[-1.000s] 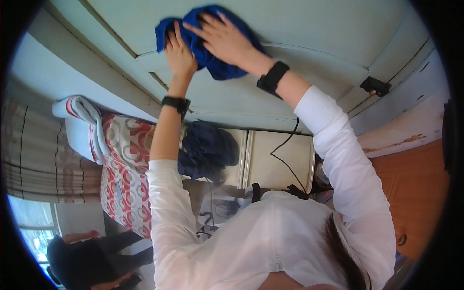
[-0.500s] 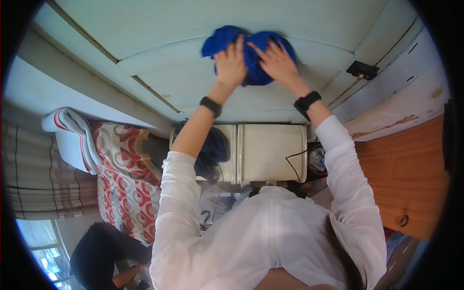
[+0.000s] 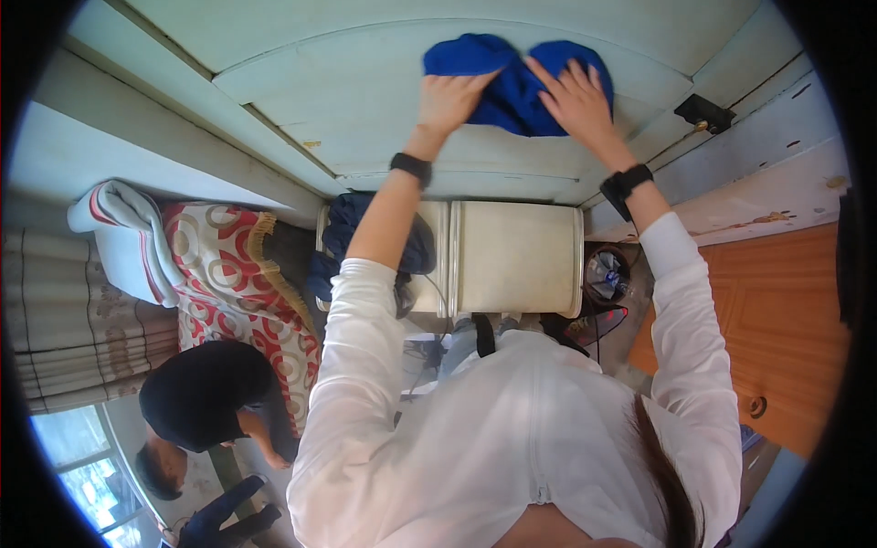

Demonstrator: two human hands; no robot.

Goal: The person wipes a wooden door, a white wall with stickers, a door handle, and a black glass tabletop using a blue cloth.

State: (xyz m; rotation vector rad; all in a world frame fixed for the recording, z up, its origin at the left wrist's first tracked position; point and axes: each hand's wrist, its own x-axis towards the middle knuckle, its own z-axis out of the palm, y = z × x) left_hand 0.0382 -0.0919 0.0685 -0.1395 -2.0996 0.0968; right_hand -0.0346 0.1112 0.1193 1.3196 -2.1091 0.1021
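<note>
A bunched blue cloth point(image 3: 523, 96) lies against the pale green panelled door point(image 3: 365, 110) in front of me. My right hand point(image 3: 585, 102) rests flat on the cloth's right part, fingers spread. At its left part, my left hand point(image 3: 454, 100) grips the lower edge, with its fingers partly hidden under a fold. Each wrist has a black band.
Below the door stand two cream-topped cabinets point(image 3: 516, 260), with dark clothing point(image 3: 352, 228) on the left one. A bin point(image 3: 607, 274) sits beside them. A black latch point(image 3: 703, 113) juts out at right. Another person point(image 3: 206, 393) bends beside the red-patterned cover point(image 3: 224, 247) at left.
Both my hands and the blue cloth have shifted right and slightly up across the door. My left fingers have gone from spread to tucked at a fold. The other person has moved further into view.
</note>
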